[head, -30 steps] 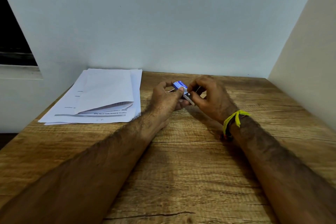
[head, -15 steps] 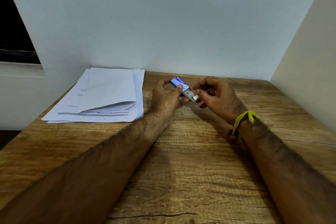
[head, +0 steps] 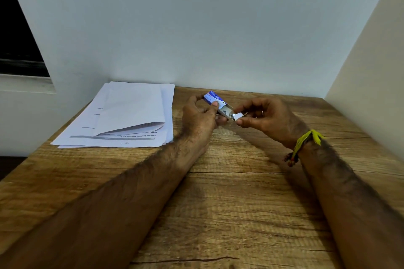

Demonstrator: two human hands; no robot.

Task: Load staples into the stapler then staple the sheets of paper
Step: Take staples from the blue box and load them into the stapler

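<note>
A small blue and white staple box [head: 213, 98] is held above the back of the wooden table [head: 229, 192]. My left hand [head: 200, 118] grips its sleeve, thumb on top. The inner tray [head: 227, 113] is slid out to the right, with grey staples showing inside. My right hand [head: 265, 119] pinches the tray's white end flap between thumb and forefinger. A stack of white sheets of paper [head: 126, 116] lies on the table to the left, its top sheet folded back. No stapler is visible.
A grey-white wall stands right behind the table, and a cream wall closes the right side. A dark window opening with a ledge [head: 24, 81] is at the far left. A yellow thread band [head: 306, 140] circles my right wrist.
The inner tray has slid further out of the box sleeve to the right as my right hand pulled away. My left hand kept the sleeve in place.
</note>
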